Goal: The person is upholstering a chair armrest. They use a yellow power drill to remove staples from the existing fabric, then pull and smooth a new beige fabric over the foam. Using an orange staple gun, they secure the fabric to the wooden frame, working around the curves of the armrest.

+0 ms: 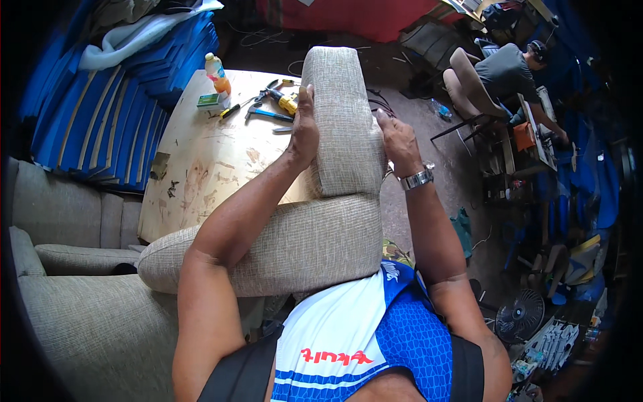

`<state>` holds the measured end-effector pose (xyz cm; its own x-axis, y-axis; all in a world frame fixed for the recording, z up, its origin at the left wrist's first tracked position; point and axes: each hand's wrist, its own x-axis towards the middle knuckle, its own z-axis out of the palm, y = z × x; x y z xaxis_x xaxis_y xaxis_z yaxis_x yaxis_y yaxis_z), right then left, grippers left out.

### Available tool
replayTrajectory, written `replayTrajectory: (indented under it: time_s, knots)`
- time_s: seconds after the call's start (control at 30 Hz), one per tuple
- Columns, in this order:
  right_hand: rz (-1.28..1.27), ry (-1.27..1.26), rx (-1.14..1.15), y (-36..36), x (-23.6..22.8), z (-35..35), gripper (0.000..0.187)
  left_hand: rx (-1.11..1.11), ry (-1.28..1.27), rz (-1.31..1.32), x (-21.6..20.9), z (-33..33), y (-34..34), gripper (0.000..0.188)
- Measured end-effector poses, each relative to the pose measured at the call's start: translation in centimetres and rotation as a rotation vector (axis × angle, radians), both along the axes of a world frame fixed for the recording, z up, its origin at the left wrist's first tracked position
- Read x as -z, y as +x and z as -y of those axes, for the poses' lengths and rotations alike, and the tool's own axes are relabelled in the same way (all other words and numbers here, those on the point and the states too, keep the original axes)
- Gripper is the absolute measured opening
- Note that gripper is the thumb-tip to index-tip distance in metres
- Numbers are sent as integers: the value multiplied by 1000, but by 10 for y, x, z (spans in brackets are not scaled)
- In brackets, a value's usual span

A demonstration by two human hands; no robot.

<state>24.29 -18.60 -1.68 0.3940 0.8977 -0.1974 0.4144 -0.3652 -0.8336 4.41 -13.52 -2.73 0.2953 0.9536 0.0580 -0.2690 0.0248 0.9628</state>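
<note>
A beige-grey woven-fabric upholstered piece (340, 127) stands upright in front of me, rounded at its top. It meets a second padded section (315, 244) in the same fabric, which lies across my lap toward the left. My left hand (305, 130) presses along the upright piece's left side, fingers pointing up. On the opposite side, my right hand (402, 147) is curled at the edge, thumb raised, a metal watch on its wrist. The fingertips of the right hand are partly hidden. Between them the two hands hold the upright piece.
Behind it, a wooden table (201, 174) carries a bottle (218, 75), a small green-white box (213, 102), a hammer (268, 115) and a yellow power tool (284, 102). Blue panels (100, 120) are stacked left, above a sofa (60, 208). A person (509, 77) works at far right; a fan (520, 315) stands lower right.
</note>
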Motion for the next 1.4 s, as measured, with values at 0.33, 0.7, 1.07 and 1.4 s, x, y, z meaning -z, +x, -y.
replayTrajectory:
  time_s: [0.33,0.7,1.07,1.4]
  knots:
    - [132,13,-27,-11,10,-16,62,17,417,-827,9,-3,0,112]
    - [337,644,-339,11,93,1,28,257,892,-1380,-20,41,21,107]
    - [-244,462,-98,-13,83,6,35,-17,720,-1361,20,-152,7,64]
    - [-434,427,-7,-22,89,15,37,-108,612,-1551,-2,-97,68,61]
